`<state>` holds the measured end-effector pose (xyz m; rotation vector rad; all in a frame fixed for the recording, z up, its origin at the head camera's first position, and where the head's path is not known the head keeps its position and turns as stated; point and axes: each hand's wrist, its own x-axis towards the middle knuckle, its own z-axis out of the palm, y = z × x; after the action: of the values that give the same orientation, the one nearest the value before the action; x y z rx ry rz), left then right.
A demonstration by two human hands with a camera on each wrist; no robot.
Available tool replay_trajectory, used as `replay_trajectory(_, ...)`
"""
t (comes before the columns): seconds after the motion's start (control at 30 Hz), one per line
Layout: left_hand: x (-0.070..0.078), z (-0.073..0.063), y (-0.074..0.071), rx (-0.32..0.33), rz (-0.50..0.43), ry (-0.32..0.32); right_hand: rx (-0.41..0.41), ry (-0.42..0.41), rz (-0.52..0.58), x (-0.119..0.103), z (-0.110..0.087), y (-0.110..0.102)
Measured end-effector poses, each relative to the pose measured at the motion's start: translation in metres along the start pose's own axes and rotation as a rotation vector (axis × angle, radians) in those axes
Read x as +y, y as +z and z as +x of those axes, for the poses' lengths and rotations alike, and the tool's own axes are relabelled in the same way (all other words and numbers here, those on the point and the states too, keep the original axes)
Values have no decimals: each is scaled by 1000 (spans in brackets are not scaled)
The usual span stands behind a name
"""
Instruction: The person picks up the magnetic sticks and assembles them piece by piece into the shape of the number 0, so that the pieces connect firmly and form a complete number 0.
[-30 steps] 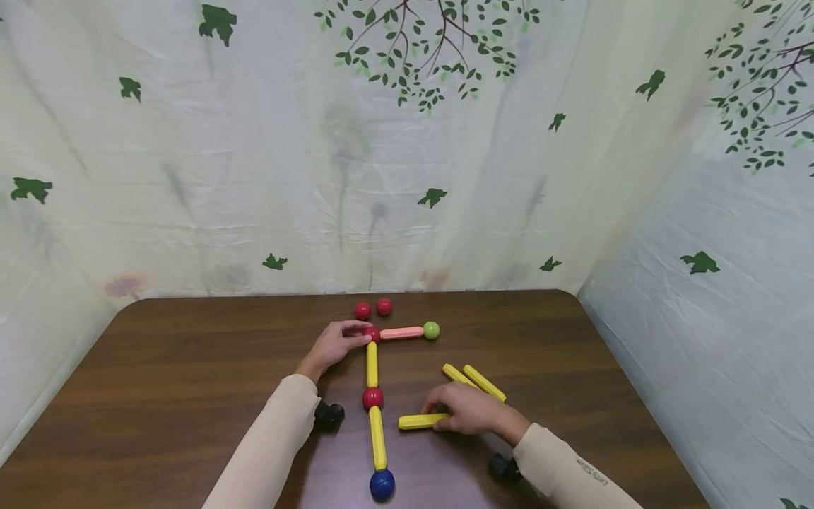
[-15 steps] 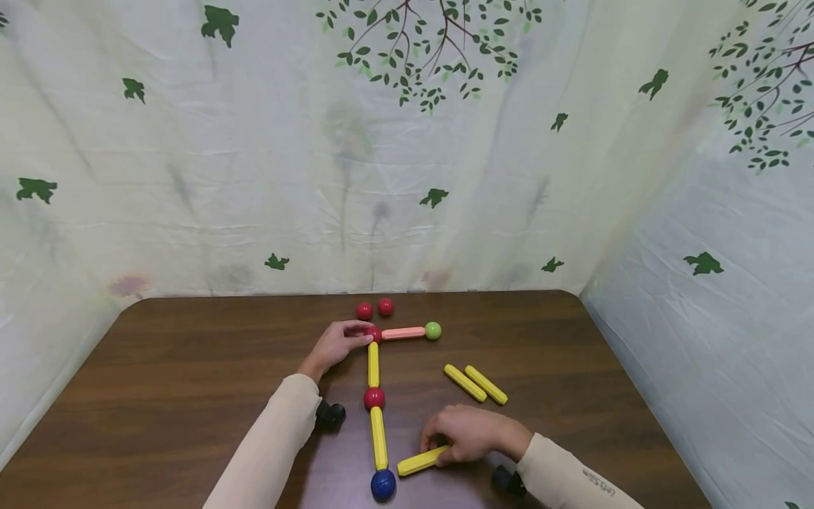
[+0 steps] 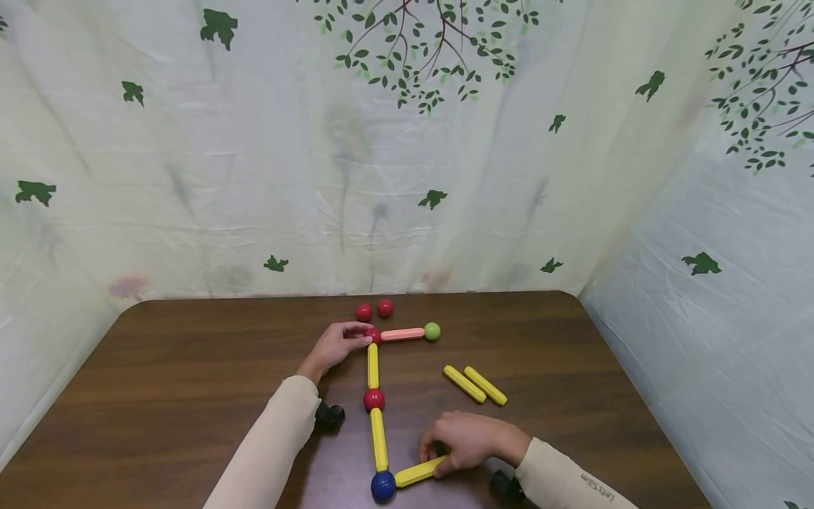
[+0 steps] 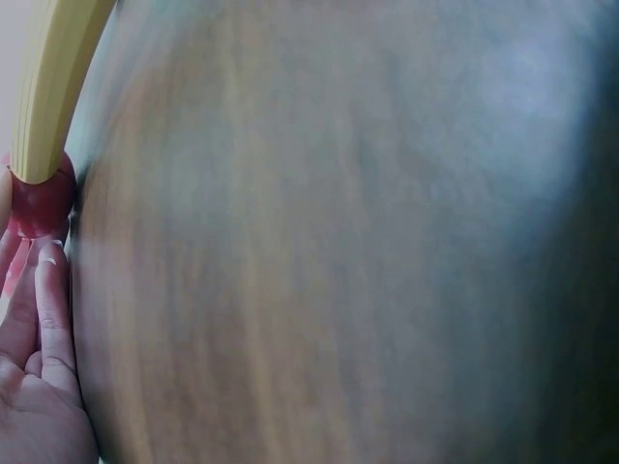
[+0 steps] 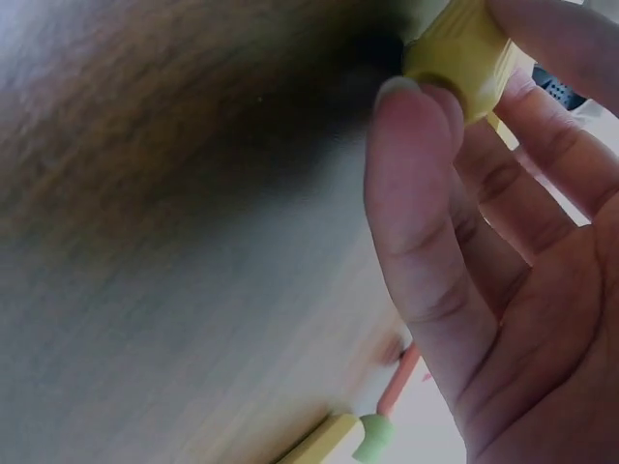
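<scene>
My left hand (image 3: 335, 346) pinches the red ball (image 3: 373, 335) at the far end of a chain of rods and balls. Below that ball a yellow rod (image 3: 372, 366) leads to a second red ball (image 3: 374, 399), then another yellow rod (image 3: 378, 440) runs to a blue ball (image 3: 383, 486). A pink rod (image 3: 403, 334) joins the held ball to a green ball (image 3: 432, 331). Near the front, my right hand (image 3: 467, 442) pinches a loose yellow rod (image 3: 418, 474) by its right end. Its left end meets the blue ball. In the right wrist view, thumb and fingers close around this yellow rod (image 5: 464, 58).
Two more yellow rods (image 3: 486, 386) lie side by side on the brown table (image 3: 191, 367), beyond my right hand. Two loose red balls (image 3: 384, 307) rest near the far edge. A patterned cloth (image 3: 286, 177) hangs behind the table.
My right hand has brought the yellow rod toward the table's front, tilting it, until its left end reached the blue ball. My left hand has stayed at the far red ball.
</scene>
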<state>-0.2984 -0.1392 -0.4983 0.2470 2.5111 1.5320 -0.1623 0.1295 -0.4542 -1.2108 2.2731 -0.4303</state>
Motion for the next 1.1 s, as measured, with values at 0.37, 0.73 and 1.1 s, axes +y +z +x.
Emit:
replay_trajectory(0.37, 1, -1, 0, 3, 4, 9, 26, 1, 27, 2, 0, 2)
replay_trajectory(0.73, 0, -1, 1, 8, 13, 20, 17, -6, 138, 8, -2, -2)
replay_trajectory(1.1, 0, -2, 1, 7, -3, 13, 244, 114, 343, 36, 22, -40)
